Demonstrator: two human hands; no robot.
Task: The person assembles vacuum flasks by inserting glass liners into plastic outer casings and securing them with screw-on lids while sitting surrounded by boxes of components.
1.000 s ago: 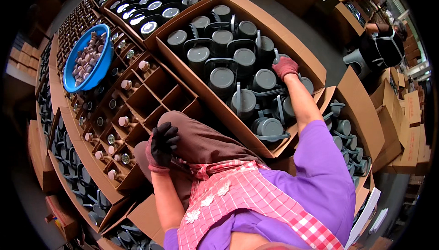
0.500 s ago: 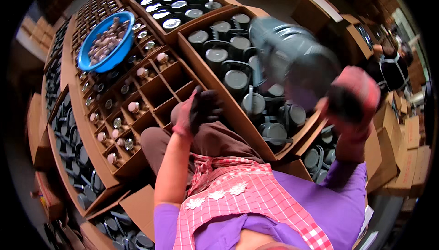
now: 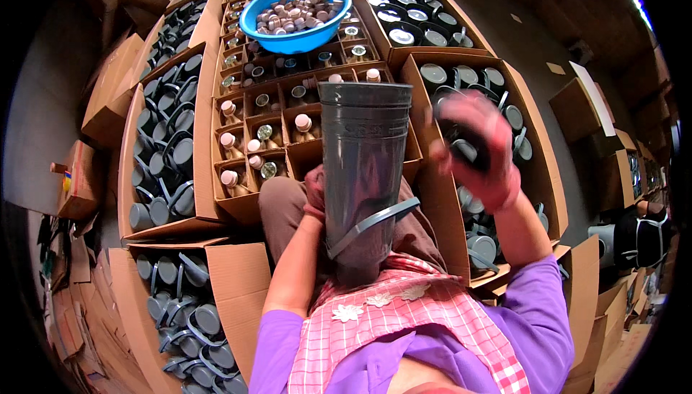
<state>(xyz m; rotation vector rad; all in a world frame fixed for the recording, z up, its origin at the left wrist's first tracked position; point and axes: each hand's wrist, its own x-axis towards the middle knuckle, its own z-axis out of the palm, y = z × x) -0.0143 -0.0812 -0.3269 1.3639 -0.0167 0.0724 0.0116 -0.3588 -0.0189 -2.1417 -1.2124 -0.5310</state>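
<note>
A tall, tapering grey plastic casing [image 3: 364, 152] stands in front of my lap, wide rim up, with a lighter grey strap handle [image 3: 375, 227] across its lower part. At its left side my gloved left hand [image 3: 315, 191] is closed on it, some fingers hidden behind the casing. My gloved right hand [image 3: 479, 145] is raised to the right, apart from the casing, over a carton [image 3: 530, 134] of grey casings. Motion smears its fingers, and whether it holds anything cannot be made out.
Beyond my knees, a divided carton [image 3: 229, 147] holds silvery bottle-like glass pieces, some capped. On it sits a blue basin [image 3: 288, 42] of small brownish caps. More cartons of grey casings [image 3: 173, 142] line the left. Someone in dark clothes [image 3: 645, 239] is at far right.
The casing has come from the right, over the carton, to upright before my lap. My left hand now holds its side; my right hand has moved left. The view has turned left.
</note>
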